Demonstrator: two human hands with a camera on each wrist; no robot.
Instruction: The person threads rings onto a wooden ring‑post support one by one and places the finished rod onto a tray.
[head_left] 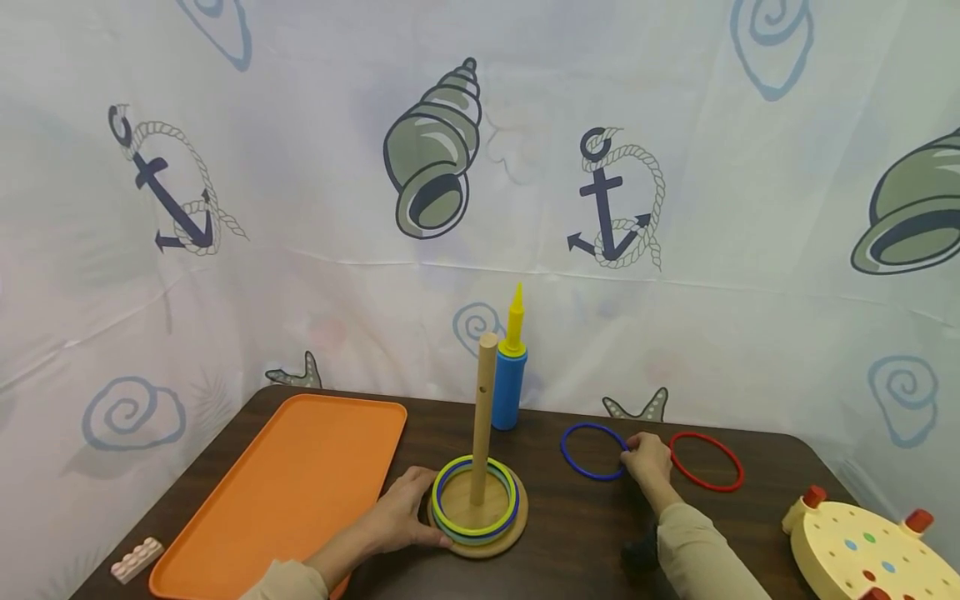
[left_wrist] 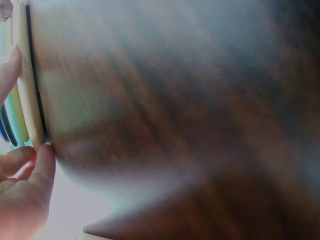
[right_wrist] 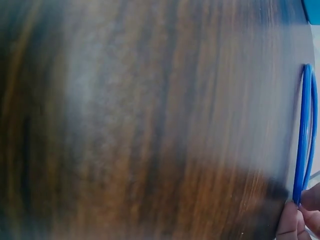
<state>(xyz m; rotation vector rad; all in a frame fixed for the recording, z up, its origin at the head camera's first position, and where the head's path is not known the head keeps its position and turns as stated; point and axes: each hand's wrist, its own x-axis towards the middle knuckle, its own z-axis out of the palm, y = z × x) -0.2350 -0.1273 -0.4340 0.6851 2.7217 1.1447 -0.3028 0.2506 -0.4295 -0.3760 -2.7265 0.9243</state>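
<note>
Right grip [head_left: 647, 458] pinching thin blue ring [right_wrist: 302, 130] at its nine o'clock; left grip [head_left: 401, 512] clasping round wooden base [head_left: 493, 505] at three.

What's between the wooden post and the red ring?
A blue ring, its right edge pinched by the right hand. Both show between them in the head view.
</note>
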